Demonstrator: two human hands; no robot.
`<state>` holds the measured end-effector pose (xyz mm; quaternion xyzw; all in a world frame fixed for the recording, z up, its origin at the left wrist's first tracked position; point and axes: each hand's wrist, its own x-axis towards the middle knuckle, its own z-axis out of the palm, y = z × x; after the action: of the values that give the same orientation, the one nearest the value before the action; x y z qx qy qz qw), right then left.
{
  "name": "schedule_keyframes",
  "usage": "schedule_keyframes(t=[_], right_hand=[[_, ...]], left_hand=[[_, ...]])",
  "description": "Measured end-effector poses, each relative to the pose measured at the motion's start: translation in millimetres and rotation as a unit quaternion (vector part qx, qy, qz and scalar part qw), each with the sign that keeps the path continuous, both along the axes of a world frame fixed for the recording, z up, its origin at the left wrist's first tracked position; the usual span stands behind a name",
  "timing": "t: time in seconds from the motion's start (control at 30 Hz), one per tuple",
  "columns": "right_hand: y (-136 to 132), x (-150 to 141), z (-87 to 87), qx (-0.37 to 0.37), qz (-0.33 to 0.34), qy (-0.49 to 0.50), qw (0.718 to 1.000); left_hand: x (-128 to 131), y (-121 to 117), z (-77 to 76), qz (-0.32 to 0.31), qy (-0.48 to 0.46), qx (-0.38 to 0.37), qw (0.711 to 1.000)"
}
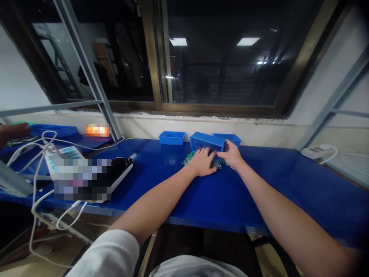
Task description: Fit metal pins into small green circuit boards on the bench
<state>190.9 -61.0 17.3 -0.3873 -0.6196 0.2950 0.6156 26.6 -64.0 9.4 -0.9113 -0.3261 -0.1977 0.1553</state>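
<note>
My right hand [233, 156] grips the right end of a blue plastic bin [208, 141], which is tipped so that its opening faces me. Under and in front of the bin, a pile of small green circuit boards [188, 158] with thin metal leads lies on the blue table. Over this pile rests my left hand [202, 162], palm down, its fingers spread and reaching toward the bin's mouth. My left hand and the bin partly hide the boards.
Two more blue bins [172, 138] [235, 139] stand along the wall. On the left are a dark-screened device [121, 169], white cables [35, 192] and another person's hand [13, 132]. A white power strip [318, 151] lies at the right, near a grey metal post [336, 104].
</note>
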Motion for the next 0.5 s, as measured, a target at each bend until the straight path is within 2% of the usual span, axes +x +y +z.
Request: schedule_keyframes(t=[0.33,0.5], right_hand=[[1.0,-3.9,1.6,0.047,-0.056,-0.033,0.997],[-0.2,-5.8,1.8,0.063,-0.048,-0.079,0.994]], left_hand=[[2.0,-3.9,4.3,0.029,-0.008,0.001,1.000],[0.4,-5.2,6.7,0.031,-0.032,-0.003,0.999]])
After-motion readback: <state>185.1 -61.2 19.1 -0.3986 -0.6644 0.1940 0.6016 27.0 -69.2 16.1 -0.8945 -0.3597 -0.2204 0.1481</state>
